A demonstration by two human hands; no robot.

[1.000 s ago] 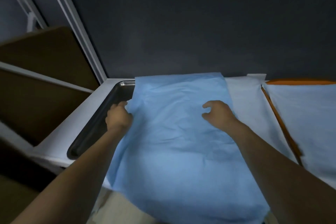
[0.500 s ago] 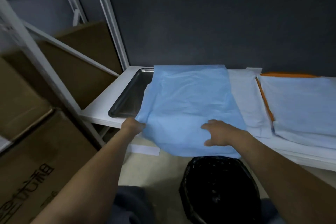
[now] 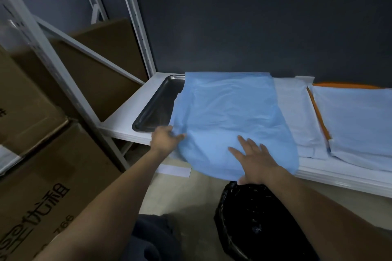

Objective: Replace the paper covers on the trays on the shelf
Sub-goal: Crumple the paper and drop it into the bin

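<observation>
The blue paper cover sits over most of the steel tray. Only the tray's left strip and rim are bare. The cover's far edge lines up along the back of the tray by the dark wall. Its near edge sags past the tray's front and off the lip of the shelf. There's a bit of free shelf left of the tray and open floor below its front.

The left hand is at the tray's front left corner, pinching a bunched-up bit of the cover's edge. The right hand lies flat on the overhanging part in front of the tray, fingers spread. Both forearms reach in from the bottom.

Right of the tray there's a white sheet, then an orange rim under a pale blue sheet that's cut off by the frame. Below the tray's front is a black bagged bin, partly behind the right arm. Cardboard boxes sit off to the tray's left past the shelf post. The tray's right side is totally hidden, so I can't tell where it ends.
</observation>
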